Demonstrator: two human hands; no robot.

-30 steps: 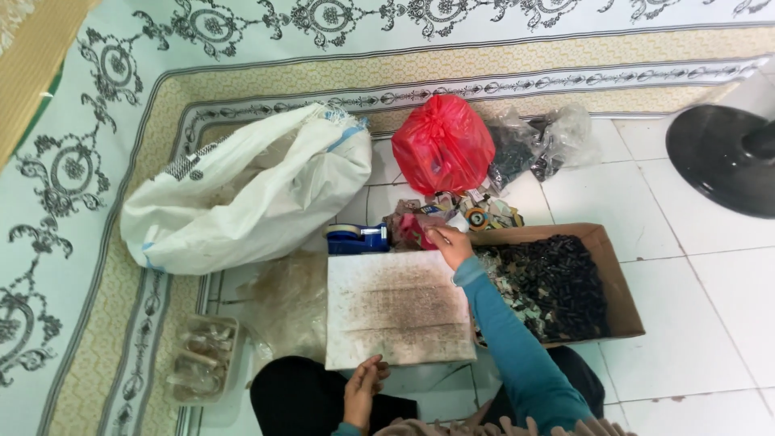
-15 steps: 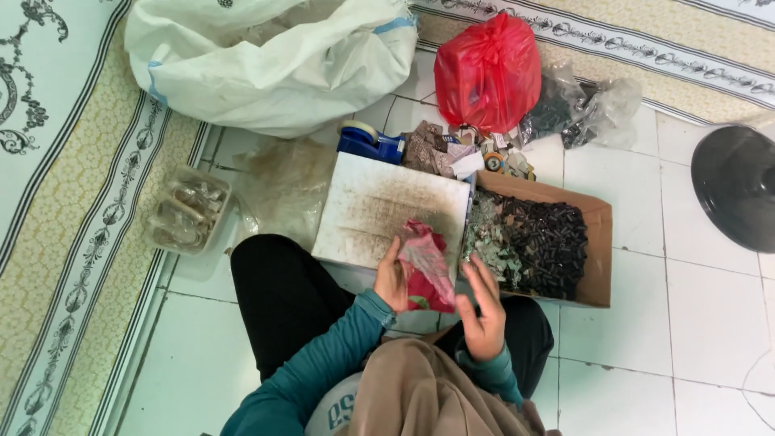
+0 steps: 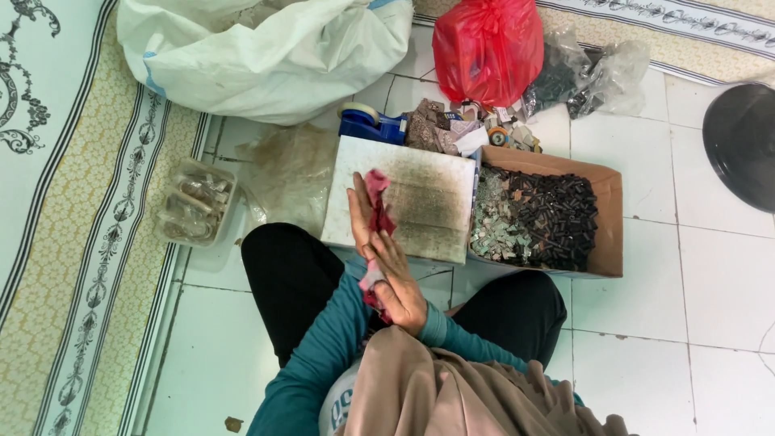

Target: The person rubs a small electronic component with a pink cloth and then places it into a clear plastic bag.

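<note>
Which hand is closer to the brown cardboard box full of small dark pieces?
The right hand. It lies just left of the brown cardboard box, pressed against the red plastic bag. The left hand sits behind that bag, farther left.

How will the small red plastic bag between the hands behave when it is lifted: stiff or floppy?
Probably floppy: the red bag is crumpled and bends between the left hand and right hand. It looks thin and flat, so likely very light. Its smooth film may slip.

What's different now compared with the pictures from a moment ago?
The right hand left the scrap pile, came back to the lap, and now presses a red plastic piece against the left hand. The white board, cardboard box and red bag stayed put.
</note>
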